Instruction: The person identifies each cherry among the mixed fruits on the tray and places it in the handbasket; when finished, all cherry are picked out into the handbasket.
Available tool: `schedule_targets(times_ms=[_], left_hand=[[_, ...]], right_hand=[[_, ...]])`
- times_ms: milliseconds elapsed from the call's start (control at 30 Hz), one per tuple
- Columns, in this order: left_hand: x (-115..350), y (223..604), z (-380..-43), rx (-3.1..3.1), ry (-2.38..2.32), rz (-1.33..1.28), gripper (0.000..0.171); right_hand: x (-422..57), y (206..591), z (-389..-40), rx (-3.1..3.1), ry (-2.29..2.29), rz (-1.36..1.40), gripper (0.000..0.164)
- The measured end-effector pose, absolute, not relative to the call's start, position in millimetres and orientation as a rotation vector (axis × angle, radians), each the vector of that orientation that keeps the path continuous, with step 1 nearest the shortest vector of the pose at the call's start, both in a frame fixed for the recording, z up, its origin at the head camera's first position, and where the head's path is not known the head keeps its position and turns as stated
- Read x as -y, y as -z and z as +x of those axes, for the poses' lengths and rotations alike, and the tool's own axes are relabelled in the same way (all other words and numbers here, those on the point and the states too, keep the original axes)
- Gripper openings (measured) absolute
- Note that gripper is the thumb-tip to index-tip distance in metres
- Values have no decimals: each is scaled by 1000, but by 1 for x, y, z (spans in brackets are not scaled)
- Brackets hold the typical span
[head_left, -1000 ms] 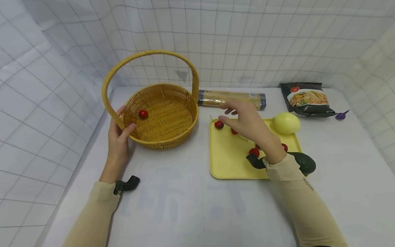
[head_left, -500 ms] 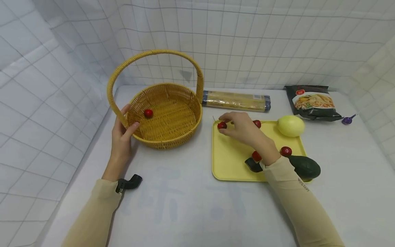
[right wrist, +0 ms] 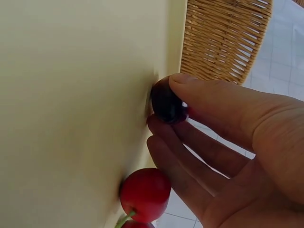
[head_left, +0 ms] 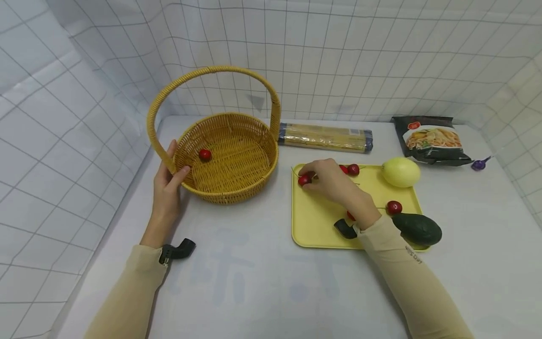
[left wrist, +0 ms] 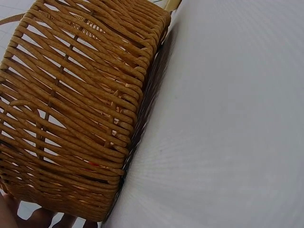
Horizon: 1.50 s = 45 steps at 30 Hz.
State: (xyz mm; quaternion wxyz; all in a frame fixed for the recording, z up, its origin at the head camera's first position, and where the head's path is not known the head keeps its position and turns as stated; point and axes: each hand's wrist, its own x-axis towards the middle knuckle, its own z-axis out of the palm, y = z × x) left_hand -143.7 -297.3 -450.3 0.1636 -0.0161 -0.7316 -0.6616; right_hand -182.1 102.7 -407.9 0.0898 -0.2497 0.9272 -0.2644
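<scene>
On the worktop (head_left: 254, 292), I observed the wicker basket (head_left: 230, 197) near the rear left corner and the yellow tray (head_left: 315, 226) to its right, apart from it. I had the left hand (head_left: 167, 194) gripping the basket's left rim, thumb inside. I had the right hand (head_left: 332, 181) pinching the dark red cherry (head_left: 303, 180) between thumb and fingertips at the tray's rear left corner. A second cherry (head_left: 205, 155) lay inside the basket, near its left wall.
</scene>
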Motion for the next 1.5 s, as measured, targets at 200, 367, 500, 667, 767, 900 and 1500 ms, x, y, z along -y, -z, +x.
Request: schedule_targets(times_ms=[200,367,500,667,767,900,1500], left_hand=[[297,450,-142,2133,1854,-2,69],[297,449,-142,2128,1870,16,70],[297,450,-142,2081,1933,10,70],[297,451,-141,2066,1954,13,70],[298,450,-141,2076,1954,17,69],[297,450,-142,2085,1958,12,70],[296,449,-142,2050,1999,-7,71]], right_hand=[[-104,407,-181,-2784,796,-769,27],[-105,399,-179,-2804,848,-776,25],[-106,395,-179,-2815,913,-802,27],[-105,391,-178,-2815,991,-849,26],[-102,389,-176,-2819,1064,-865,26],[-97,387,-172,-2828,1258,-894,30],[-56,391,-141,-2629,1551,-1003,29]])
